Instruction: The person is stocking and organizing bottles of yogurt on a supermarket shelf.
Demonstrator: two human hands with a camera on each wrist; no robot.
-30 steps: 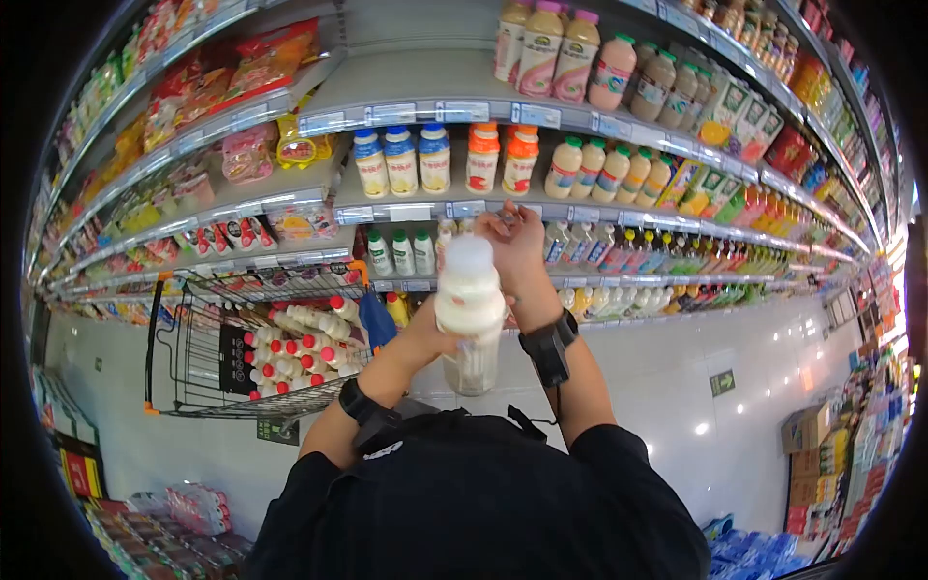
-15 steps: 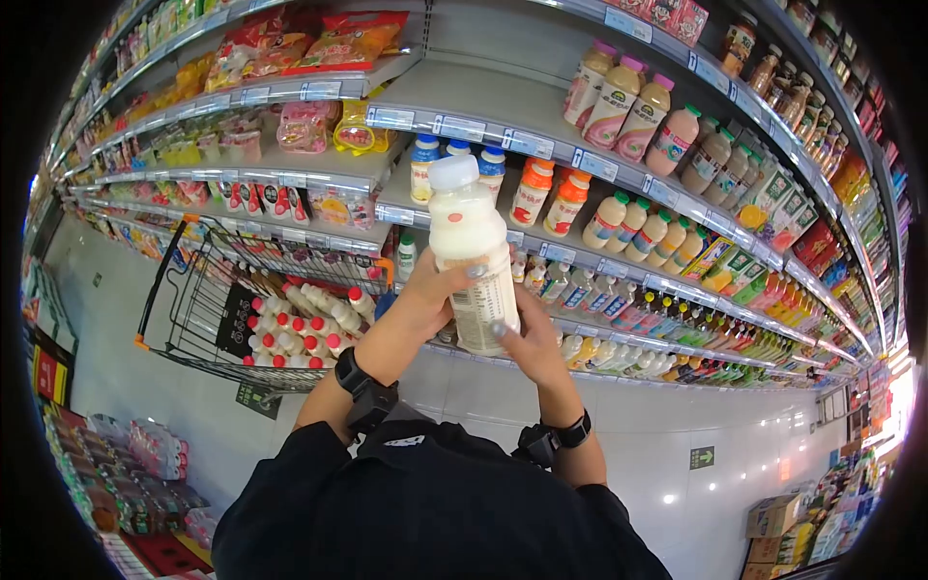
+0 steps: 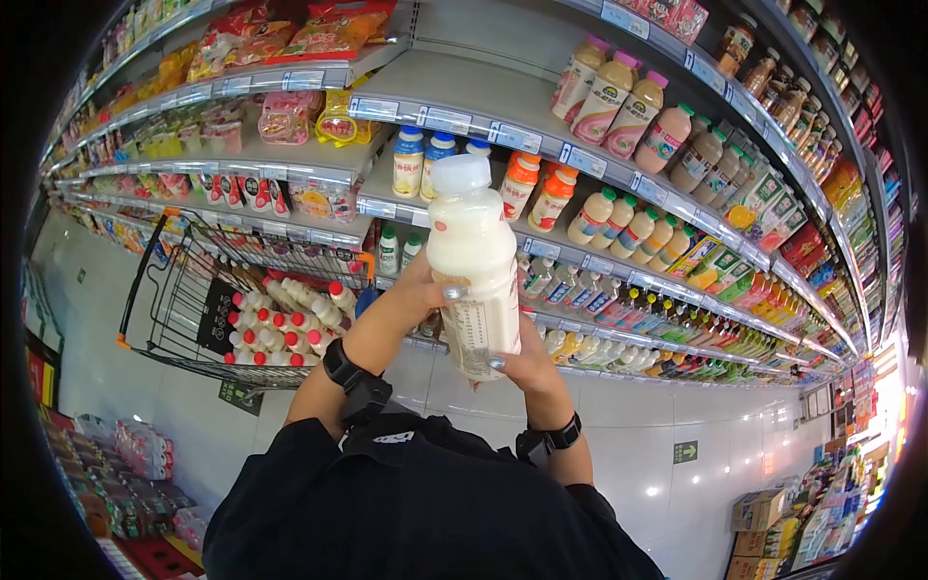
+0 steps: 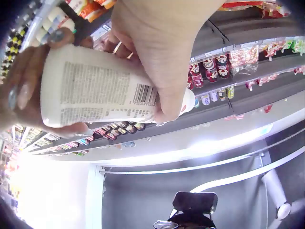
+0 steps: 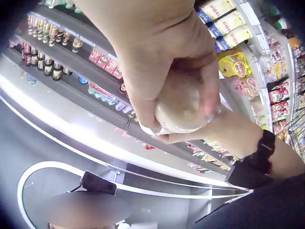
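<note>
A person is holding a white bottle (image 3: pixel 474 251) in front of the chest, between both hands, its white cap (image 3: pixel 461 175) standing clear above the fingers. The left hand (image 3: pixel 418 295) is gripping the middle of the bottle, its thumb lying across the front below the rounded shoulder. In the left wrist view that thumb is pressing just beside the barcode (image 4: pixel 144 95), while the other fingers are curling round the far side, partly hidden. The right hand (image 3: pixel 534 365) is holding the bottom end, with its thumb touching the side close to the base and its fingers wrapping round the lower edge; the right wrist view is showing the underside framed between thumb and fingers. Neither grip is covering the top part.

Beyond the bottle, blue-capped bottles (image 3: pixel 408 166) and orange-capped bottles (image 3: pixel 551 201) are standing on a shelf (image 3: pixel 464 95) unit. To the person's left, a shopping cart (image 3: pixel 218 317) is holding a pile of red-capped bottles (image 3: pixel 280 319), well apart from both hands.
</note>
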